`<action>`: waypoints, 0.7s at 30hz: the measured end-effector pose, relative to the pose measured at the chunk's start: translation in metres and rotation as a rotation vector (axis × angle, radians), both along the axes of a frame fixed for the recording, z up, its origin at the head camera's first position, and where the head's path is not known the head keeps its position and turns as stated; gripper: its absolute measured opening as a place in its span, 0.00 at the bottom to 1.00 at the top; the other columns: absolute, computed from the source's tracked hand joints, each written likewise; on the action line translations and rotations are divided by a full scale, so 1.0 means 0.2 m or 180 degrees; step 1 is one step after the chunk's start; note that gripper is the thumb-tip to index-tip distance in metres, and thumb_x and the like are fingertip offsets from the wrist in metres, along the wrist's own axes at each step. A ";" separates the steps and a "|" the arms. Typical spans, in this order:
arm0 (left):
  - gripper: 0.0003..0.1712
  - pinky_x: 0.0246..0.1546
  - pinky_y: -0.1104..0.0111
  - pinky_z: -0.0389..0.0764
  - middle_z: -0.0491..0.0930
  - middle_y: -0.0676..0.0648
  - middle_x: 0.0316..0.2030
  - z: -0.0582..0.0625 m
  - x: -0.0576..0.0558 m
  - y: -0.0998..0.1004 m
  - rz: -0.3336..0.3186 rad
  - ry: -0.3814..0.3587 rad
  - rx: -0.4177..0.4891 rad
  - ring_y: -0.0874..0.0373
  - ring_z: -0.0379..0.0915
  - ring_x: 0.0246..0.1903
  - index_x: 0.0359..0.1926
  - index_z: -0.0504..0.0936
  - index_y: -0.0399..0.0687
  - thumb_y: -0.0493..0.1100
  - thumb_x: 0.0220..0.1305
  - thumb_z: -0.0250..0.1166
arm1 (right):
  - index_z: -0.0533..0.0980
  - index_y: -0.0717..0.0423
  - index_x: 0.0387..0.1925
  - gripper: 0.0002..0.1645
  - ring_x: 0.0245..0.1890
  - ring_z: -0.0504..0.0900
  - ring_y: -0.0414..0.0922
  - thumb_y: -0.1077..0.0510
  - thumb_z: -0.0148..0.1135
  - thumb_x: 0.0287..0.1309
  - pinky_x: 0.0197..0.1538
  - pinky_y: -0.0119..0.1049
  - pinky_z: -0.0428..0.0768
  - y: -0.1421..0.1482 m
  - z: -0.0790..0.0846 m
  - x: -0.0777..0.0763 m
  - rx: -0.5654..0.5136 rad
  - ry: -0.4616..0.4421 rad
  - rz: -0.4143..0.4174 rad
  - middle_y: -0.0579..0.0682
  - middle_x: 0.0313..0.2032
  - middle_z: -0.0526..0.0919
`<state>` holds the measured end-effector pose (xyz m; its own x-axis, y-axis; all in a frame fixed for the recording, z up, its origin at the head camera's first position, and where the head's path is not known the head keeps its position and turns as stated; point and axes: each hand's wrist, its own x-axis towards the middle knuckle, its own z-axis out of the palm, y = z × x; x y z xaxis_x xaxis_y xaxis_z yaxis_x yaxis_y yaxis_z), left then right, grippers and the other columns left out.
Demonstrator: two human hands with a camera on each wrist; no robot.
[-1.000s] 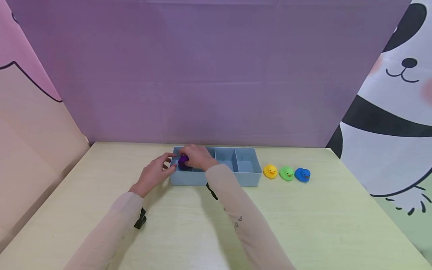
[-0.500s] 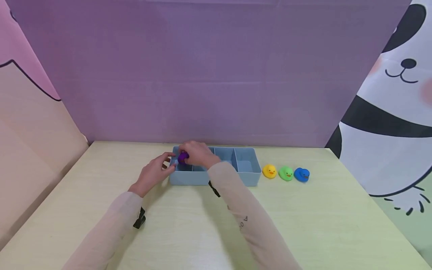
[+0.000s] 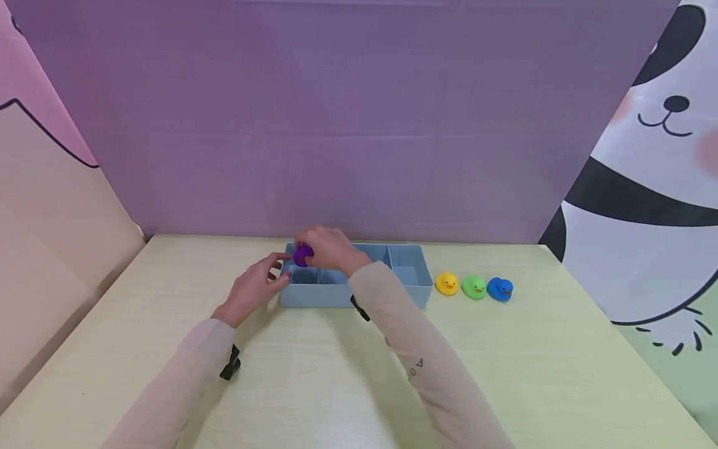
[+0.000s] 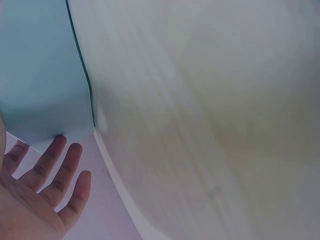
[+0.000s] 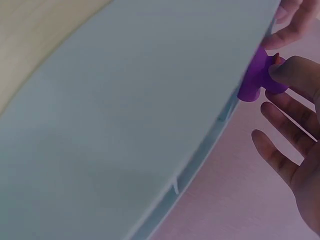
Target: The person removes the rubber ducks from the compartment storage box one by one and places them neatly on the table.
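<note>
My right hand (image 3: pixel 330 251) pinches a purple rubber duck (image 3: pixel 303 256) over the leftmost compartment of a light blue divided box (image 3: pixel 320 297). In the right wrist view, the thumb and fingers hold the purple duck by its head, with its red beak showing and its body overlapping the box rim. My left hand (image 3: pixel 253 290) is at the box's left end, fingers loosely extended and fingertips right at the wall. The left wrist view has its fingers (image 4: pixel 59 184) spread beside the blue wall.
Right of the box a yellow duck (image 3: pixel 447 284), a green duck (image 3: pixel 474 287) and a blue duck (image 3: pixel 500 289) sit in a row on the pale wooden table (image 3: pixel 314 386). A purple backdrop (image 3: pixel 359 137) stands behind the table's far edge.
My right hand has risen with the purple duck, from down inside the leftmost compartment to about rim height. The left hand has stayed at the box's end.
</note>
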<state>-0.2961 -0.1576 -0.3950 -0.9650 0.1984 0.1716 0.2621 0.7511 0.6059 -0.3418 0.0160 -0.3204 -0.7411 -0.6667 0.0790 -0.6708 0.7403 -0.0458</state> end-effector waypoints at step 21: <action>0.25 0.39 0.56 0.78 0.76 0.43 0.51 0.00 0.00 0.01 0.0042 -0.0015 -0.0035 0.52 0.76 0.44 0.60 0.67 0.55 0.52 0.61 0.54 | 0.75 0.46 0.44 0.16 0.45 0.75 0.41 0.54 0.63 0.51 0.46 0.36 0.78 0.14 0.06 0.04 -0.0060 0.0228 0.0102 0.43 0.45 0.78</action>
<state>-0.2962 -0.1563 -0.3941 -0.9683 0.1875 0.1649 0.2494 0.7611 0.5988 -0.3334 0.0433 -0.3089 -0.7115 -0.6878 0.1439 -0.6962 0.7178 -0.0107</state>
